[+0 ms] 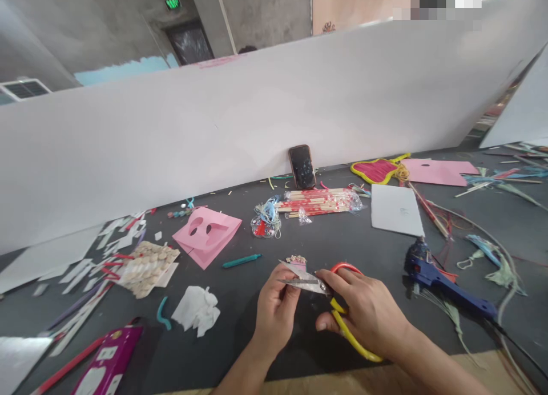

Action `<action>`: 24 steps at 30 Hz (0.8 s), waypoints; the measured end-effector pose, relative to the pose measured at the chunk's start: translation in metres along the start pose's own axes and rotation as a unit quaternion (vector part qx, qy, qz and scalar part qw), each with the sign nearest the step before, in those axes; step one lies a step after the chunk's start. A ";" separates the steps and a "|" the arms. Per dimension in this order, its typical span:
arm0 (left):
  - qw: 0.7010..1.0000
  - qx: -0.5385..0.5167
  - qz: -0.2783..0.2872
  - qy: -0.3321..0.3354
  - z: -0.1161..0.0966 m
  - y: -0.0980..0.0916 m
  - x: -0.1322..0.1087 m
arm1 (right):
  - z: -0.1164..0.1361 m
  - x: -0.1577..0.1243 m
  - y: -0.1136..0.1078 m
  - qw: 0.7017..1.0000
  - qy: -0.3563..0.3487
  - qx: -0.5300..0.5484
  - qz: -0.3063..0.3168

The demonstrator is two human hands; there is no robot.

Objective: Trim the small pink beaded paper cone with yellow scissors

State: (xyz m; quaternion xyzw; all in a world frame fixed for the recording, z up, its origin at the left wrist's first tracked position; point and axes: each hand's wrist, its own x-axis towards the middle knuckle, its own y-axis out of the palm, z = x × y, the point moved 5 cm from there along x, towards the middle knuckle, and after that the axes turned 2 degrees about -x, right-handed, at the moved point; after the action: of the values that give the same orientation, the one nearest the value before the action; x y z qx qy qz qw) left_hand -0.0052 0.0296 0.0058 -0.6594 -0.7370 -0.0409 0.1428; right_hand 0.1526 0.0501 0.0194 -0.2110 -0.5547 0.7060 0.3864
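My right hand (363,306) grips a pair of scissors (314,285) with taped red and yellow handles, its blades parted and pointing left. My left hand (276,309) is closed, thumb against fingers, on a small pink piece (299,265) with a row of small beige bits along its top. The blades cross in front of this piece, right by my left fingertips. Whether they touch it I cannot tell. Beyond my hands, a teal pen-like stick (242,261) lies on the dark table (231,349).
A blue glue gun (449,286) with its cord lies at right. White crumpled tissue (197,309) and pink cut paper (208,235) are at left. Behind are packed wooden sticks (319,202), a phone (302,166) leaning on a white board (240,115), and a white square (396,209).
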 end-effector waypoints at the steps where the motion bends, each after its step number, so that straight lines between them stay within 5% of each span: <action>1: 1.000 0.002 -0.002 0.000 0.000 0.000 0.000 | 0.000 0.000 0.002 1.000 -0.002 0.003 -0.001; 24: 0.999 -0.028 -0.042 0.017 0.002 0.000 0.000 | -0.001 -0.001 0.000 0.999 0.008 -0.027 -0.017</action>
State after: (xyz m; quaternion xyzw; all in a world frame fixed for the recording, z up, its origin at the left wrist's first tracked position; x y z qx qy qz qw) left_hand -0.0059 0.0299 0.0037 -0.6307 -0.7602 -0.0782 0.1347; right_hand 0.1534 0.0499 0.0187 -0.2175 -0.5737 0.6826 0.3970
